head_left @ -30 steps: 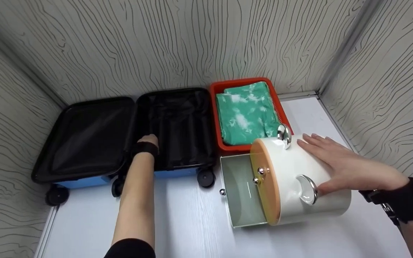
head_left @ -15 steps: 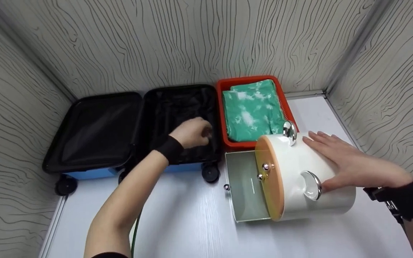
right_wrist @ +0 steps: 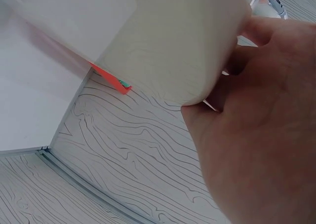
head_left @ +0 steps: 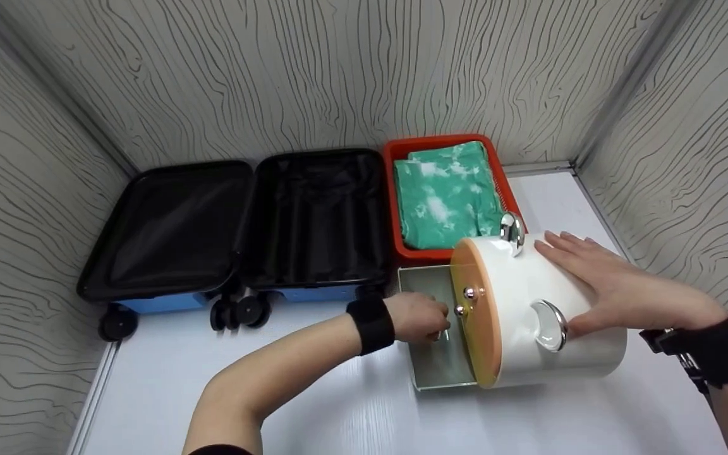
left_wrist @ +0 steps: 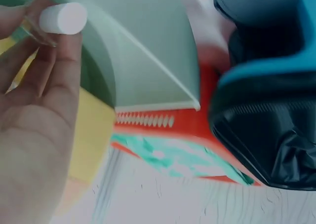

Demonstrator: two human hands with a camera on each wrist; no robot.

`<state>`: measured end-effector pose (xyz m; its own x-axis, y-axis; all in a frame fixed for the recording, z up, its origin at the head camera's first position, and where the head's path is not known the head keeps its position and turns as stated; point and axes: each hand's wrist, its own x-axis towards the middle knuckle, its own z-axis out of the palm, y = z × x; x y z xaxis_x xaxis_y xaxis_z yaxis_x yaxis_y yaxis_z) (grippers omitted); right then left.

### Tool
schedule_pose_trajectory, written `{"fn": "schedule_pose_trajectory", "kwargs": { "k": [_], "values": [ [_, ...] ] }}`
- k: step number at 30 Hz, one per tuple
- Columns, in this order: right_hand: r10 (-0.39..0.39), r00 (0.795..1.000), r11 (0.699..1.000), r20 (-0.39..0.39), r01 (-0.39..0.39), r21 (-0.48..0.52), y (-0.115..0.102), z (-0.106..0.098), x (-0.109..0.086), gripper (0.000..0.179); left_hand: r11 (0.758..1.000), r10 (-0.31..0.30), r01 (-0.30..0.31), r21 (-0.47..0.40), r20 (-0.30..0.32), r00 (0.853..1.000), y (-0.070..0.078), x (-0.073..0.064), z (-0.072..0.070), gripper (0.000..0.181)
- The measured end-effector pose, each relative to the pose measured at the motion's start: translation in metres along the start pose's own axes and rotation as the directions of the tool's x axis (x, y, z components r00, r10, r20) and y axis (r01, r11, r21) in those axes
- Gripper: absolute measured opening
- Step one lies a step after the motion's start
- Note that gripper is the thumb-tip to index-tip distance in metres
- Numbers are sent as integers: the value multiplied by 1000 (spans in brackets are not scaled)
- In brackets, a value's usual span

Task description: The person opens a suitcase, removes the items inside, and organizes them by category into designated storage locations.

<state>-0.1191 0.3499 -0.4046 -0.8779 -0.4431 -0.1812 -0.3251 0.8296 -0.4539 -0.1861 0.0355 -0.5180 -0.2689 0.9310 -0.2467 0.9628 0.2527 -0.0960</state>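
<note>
My left hand (head_left: 418,318) is inside the pulled-out pale green drawer (head_left: 427,373). In the left wrist view its fingers pinch a small clear bottle with a white cap (left_wrist: 64,19). The drawer belongs to a white rounded storage box (head_left: 528,278) with an orange-yellow front (head_left: 484,322) and silver knobs. Spread over the top of this box, near a silver crescent trim (head_left: 550,325), lies my right hand (head_left: 617,284). The right wrist view has its fingers lying along the box's pale surface.
An open suitcase (head_left: 313,215) with black insides and blue shell lies to the left, its wheels facing me. Behind the drawer stands a red basket (head_left: 427,254) holding folded green-and-white cloth (head_left: 440,196). Wood-patterned panels (head_left: 313,76) enclose the white table (head_left: 339,392).
My left hand has moved right, out of the suitcase and over into the drawer. The right hand keeps its place on the white box.
</note>
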Motion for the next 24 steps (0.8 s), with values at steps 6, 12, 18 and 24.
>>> {"fn": "schedule_pose_trajectory", "kwargs": {
  "k": [6,12,18,24],
  "values": [
    [1,1000,1000,-6,-1,-1,0,0,0,123,993,-91,86,80,60,994,17,14,13,8],
    [9,1000,1000,-4,-9,3,0,0,0,123,979,-115,108,173,36,993,29,25,25,11],
    [-8,1000,1000,-11,8,-15,0,1,0,122,982,-113,110,150,8,994,29,28,32,12],
    [-15,1000,1000,-17,15,-15,1,1,-1,120,986,-69,72,154,-24,997,24,25,38,9]
  ]
}}
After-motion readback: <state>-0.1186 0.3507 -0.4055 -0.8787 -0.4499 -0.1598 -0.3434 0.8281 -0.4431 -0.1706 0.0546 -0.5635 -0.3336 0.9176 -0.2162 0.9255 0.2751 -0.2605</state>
